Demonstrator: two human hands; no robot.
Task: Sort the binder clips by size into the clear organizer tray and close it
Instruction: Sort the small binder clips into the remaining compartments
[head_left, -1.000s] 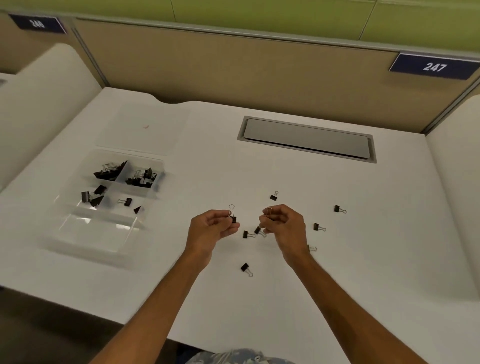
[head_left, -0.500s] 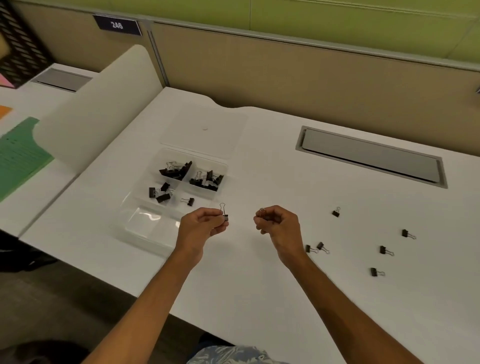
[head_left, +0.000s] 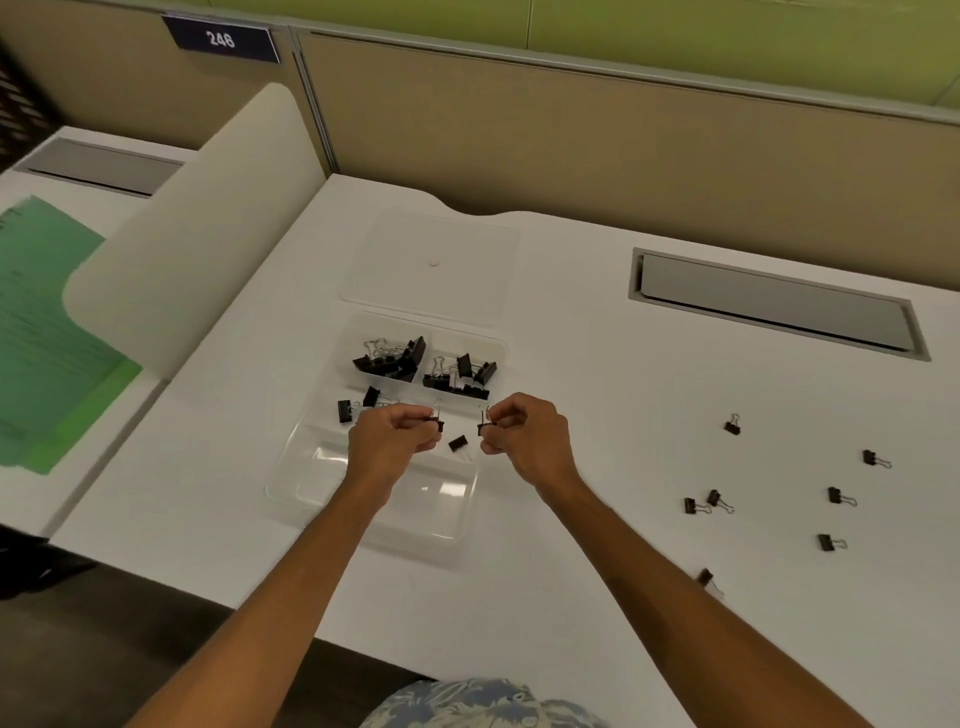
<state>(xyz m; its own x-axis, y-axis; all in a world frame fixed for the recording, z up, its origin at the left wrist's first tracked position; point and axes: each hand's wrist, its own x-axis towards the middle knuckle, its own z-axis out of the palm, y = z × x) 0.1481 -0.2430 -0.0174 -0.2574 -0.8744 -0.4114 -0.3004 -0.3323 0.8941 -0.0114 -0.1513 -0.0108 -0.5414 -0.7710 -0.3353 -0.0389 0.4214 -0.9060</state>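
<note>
Left hand (head_left: 387, 441) pinches one small clip (head_left: 439, 423), right hand (head_left: 524, 441) a second clip (head_left: 483, 427), both held over the organizer tray (head_left: 291, 483) near the table's (head_left: 571, 364) front edge, likely to drop in the small-size row. Loose clips (head_left: 831, 496) wait toward the right edge. Beyond the tray, lid (head_left: 467, 270) lies flat, off

Subject: one person, seen from above. Two bare forearms run up from the lower frame edge to the left hand (head_left: 389, 441) and right hand (head_left: 524, 441). Garment (head_left: 483, 704) at bottom edge: pale blue and cream floral print.
</note>
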